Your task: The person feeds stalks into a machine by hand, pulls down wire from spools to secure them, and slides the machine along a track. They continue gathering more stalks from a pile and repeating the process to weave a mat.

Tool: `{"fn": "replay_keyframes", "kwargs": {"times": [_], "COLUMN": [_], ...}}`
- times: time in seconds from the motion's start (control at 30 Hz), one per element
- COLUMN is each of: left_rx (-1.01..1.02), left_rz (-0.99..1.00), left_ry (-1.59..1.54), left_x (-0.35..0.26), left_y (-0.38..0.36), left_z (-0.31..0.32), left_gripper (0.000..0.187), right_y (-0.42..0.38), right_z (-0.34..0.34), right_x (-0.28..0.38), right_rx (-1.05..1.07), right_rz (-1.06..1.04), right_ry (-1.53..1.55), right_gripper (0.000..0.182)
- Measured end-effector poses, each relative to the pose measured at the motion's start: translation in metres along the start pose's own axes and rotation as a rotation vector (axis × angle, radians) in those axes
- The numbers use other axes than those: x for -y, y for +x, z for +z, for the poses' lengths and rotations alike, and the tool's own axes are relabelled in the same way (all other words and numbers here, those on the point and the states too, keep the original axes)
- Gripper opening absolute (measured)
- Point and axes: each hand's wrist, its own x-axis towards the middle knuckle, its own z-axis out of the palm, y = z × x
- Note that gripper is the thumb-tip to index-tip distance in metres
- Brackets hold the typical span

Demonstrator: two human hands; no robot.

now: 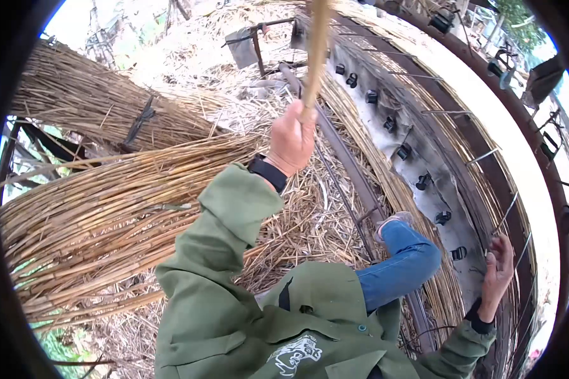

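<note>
My left hand [292, 140] is closed round the lower end of pale reed stalks [317, 57], which rise to the top edge of the view. A dark band circles that wrist. At the lower right, my right hand [499, 268] is raised beside the metal frame, its fingers slightly curled and apart, with nothing visible in them. Near it, a row of black clips [404, 151] runs along a grey strip [446, 222]. Reeds [437, 278] lie lengthwise beside this strip.
Large reed piles [114, 218] spread across the left, with a tied bundle [76, 101] behind. A metal rail [348, 158] runs past my bent leg [398, 262]. Loose straw [297, 234] covers the ground. A curved metal beam [518, 95] arches along the right.
</note>
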Motion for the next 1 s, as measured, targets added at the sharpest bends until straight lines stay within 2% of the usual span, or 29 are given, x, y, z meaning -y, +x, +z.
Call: {"fn": "replay_keyframes", "kwargs": {"times": [0.1,0.13,0.2,0.27,0.3,0.33,0.37,0.43,0.53,0.57,0.6,0.63,0.73,0.83,0.87,0.93,1.0], "left_rx": [0.31,0.386,0.689,0.528,0.504,0.478,0.509,0.693,0.72,0.665,0.71,0.763,0.644,0.65,0.595,0.615,0.625], "left_rz": [0.066,0.124,0.123,0.159,0.176,0.192,0.217,0.256,0.279,0.34,0.363,0.46,0.569,0.575,0.543,0.443,0.305], "left_ry": [-0.182,-0.232,-0.161,-0.294,-0.278,-0.262,-0.293,-0.332,-0.466,-0.545,-0.598,-0.664,-0.738,-0.581,-0.413,-0.044,0.136], "left_x": [-0.036,-0.04,-0.059,-0.075,-0.08,-0.084,-0.085,-0.089,-0.133,-0.156,-0.176,-0.191,-0.23,-0.204,-0.183,-0.132,-0.08], "left_y": [-0.056,-0.068,-0.111,-0.138,-0.144,-0.145,-0.15,-0.165,-0.166,-0.156,-0.152,-0.151,-0.139,-0.117,-0.11,-0.085,-0.051], "left_z": [0.08,0.103,0.133,0.14,0.138,0.131,0.127,0.116,0.114,0.117,0.12,0.126,0.139,0.142,0.143,0.14,0.141], "left_gripper": [0.01,0.012,0.016,0.015,0.015,0.015,0.016,0.024,0.024,0.024,0.022,0.023,0.032,0.028,0.023,0.022,0.025], "right_y": [0.006,0.009,0.009,0.006,-0.001,-0.007,-0.017,-0.041,-0.074,-0.087,-0.103,-0.11,-0.141,-0.205,-0.222,-0.251,-0.28], "right_z": [0.024,0.029,0.041,0.042,0.038,0.039,0.034,0.009,-0.073,-0.111,-0.151,-0.169,-0.209,-0.272,-0.283,-0.291,-0.286], "right_x": [0.064,0.082,0.099,0.101,0.083,0.071,0.058,0.044,0.023,0.023,0.012,0.024,0.055,0.021,0.019,0.004,-0.021], "right_rx": [0.01,0.018,-0.039,-0.098,-0.125,-0.239,-0.271,-0.335,-0.531,-0.554,-0.378,-0.459,-0.772,-1.017,-1.112,-1.234,-1.319], "right_rz": [-0.045,-0.058,-0.188,-0.047,-0.07,-0.061,-0.072,-0.182,-0.236,-0.22,-0.348,-0.349,-0.292,-0.064,-0.017,0.045,0.175], "right_ry": [0.195,0.267,0.406,0.799,0.949,1.042,0.999,0.921,0.958,1.011,1.02,1.046,1.01,0.868,0.856,0.788,0.622], "right_gripper": [0.095,0.105,0.099,0.077,0.05,0.036,0.033,0.032,0.027,0.026,0.025,0.024,0.025,0.029,0.028,0.027,0.027]}}
